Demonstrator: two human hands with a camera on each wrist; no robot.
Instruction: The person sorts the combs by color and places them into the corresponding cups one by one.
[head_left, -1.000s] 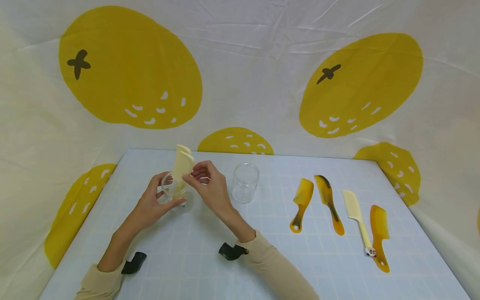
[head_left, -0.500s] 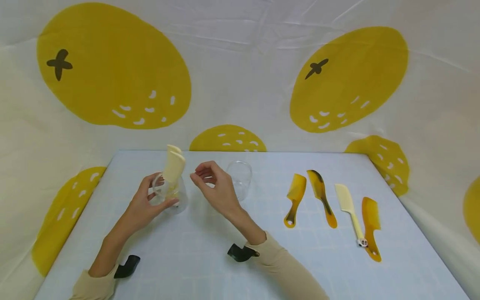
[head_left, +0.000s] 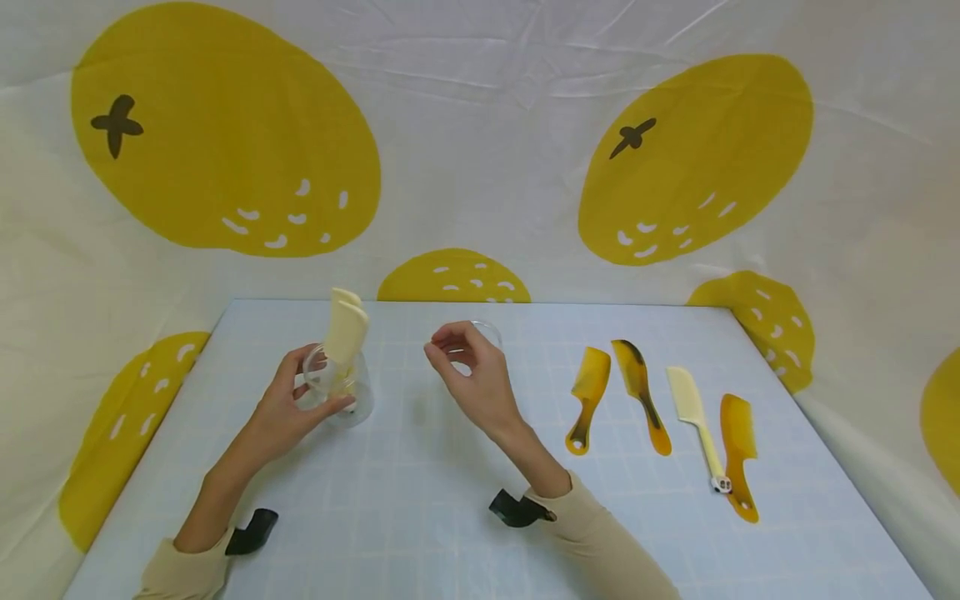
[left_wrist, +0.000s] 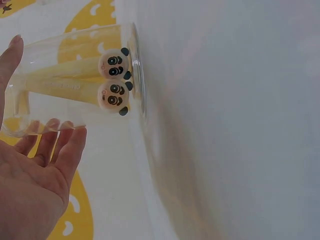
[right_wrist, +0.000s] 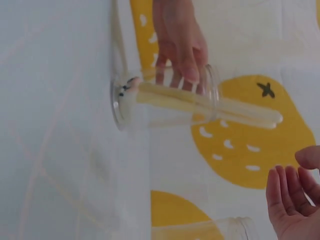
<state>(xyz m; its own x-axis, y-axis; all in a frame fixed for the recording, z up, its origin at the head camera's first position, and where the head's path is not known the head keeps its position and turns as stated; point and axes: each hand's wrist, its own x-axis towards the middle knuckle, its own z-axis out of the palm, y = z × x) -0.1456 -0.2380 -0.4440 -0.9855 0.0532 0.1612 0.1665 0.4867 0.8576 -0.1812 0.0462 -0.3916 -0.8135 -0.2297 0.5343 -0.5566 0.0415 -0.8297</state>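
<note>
Left hand (head_left: pixel 285 415) with fingers wrapped round a glass (head_left: pixel 363 393) toward the table's (head_left: pixel 420 508) far left corner, two cream combs (head_left: pixel 347 332), it seems, standing inside, panda ends down; right hand (head_left: pixel 483 383), loosely curled, holding nothing, hovers by a second glass (head_left: pixel 491 332).

The left hand (left_wrist: pixel 40 172) holds a clear drinking glass (left_wrist: pixel 137 60), thumb on one side, fingertips against the other. Inside, two pale yellow handles (left_wrist: pixel 70 69) lie close together, their panda-head ends (left_wrist: pixel 114 64) side by side near the glass's base. Beyond is white cloth (left_wrist: pixel 107 165) with yellow patches (left_wrist: pixel 80 200); a pale tabletop (left_wrist: pixel 250 125) carries a soft shadow.
</note>
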